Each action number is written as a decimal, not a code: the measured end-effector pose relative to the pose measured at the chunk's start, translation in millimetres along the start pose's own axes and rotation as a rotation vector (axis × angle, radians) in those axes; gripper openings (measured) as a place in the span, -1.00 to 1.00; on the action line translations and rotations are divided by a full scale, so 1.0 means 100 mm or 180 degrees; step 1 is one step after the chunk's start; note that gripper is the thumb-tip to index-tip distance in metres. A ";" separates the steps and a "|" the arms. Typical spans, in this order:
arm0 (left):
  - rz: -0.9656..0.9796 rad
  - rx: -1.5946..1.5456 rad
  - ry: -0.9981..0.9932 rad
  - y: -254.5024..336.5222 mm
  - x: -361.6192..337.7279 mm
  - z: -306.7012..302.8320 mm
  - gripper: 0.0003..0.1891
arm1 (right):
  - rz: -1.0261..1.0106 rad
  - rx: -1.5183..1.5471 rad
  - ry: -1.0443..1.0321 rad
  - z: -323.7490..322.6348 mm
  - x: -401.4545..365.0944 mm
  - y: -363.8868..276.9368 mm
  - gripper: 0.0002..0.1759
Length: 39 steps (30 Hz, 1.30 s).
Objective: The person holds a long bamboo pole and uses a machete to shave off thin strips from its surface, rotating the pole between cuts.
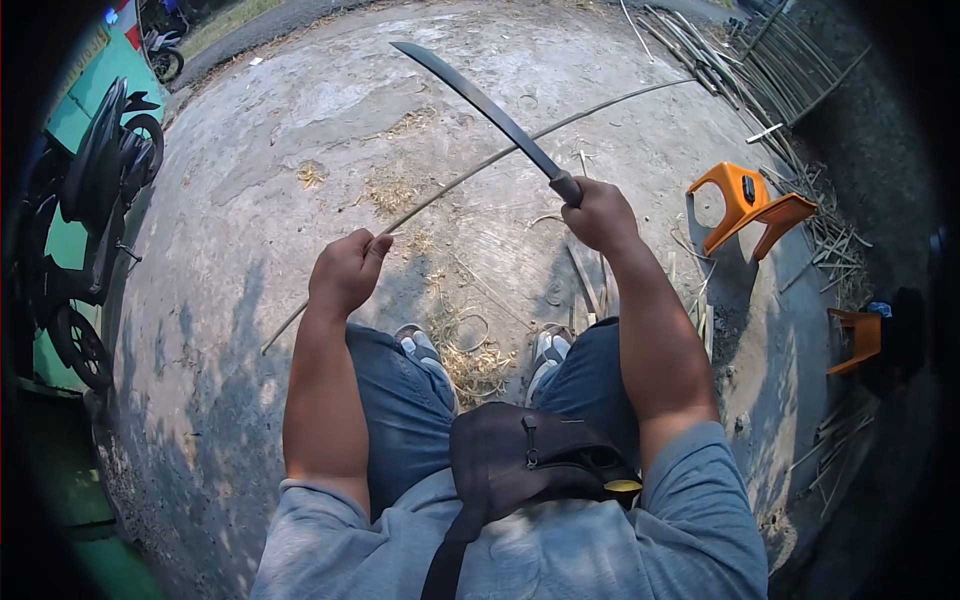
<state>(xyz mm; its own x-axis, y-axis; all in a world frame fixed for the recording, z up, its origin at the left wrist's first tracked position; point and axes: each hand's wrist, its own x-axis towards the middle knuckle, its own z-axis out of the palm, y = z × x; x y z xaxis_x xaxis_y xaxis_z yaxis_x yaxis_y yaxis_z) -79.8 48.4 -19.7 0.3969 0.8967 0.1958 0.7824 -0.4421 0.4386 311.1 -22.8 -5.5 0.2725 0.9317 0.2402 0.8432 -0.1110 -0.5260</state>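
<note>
- Right hand (600, 215): fist closed round the handle of the machete (480, 100), whose blade is raised up-left, off the strip.
- Left hand (345, 272): closed on the bamboo strip (470, 173) near its lower end; the strip runs up-right over the ground (280, 130).
- Progress, judged: shavings (475, 365) between the feet suggest some paring is done; no cut is engaged now.
- Room: open concrete ahead. Stool (745, 205) to the right, motorbike (95, 200) to the left and bamboo pile (740, 60) are all well apart.

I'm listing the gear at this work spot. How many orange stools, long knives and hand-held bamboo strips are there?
orange stools: 2
long knife, gripped by the right hand: 1
bamboo strip, gripped by the left hand: 1
Total: 4
</note>
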 end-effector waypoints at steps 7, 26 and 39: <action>-0.0263 -0.0060 -0.0370 0.38 0.06 -0.02 -0.42 | -0.0171 -0.0636 -0.0618 0.04 -0.19 -0.31 -0.82; 0.0466 0.0260 0.0543 0.10 0.08 0.21 -0.41 | -0.0667 -0.0937 -0.0467 0.17 -0.18 -0.36 -0.91; 0.0459 0.0237 0.0721 0.14 0.06 0.09 -0.43 | -0.0695 -0.0601 -0.0213 0.16 -0.18 -0.32 -0.91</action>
<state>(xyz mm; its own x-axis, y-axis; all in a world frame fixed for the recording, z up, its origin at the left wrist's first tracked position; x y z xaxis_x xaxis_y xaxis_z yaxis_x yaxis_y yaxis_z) -62.3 47.5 -20.4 0.3960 0.8025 0.4463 0.7621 -0.5584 0.3278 272.1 -30.9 -6.3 0.0494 0.9606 0.2735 0.9515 0.0379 -0.3052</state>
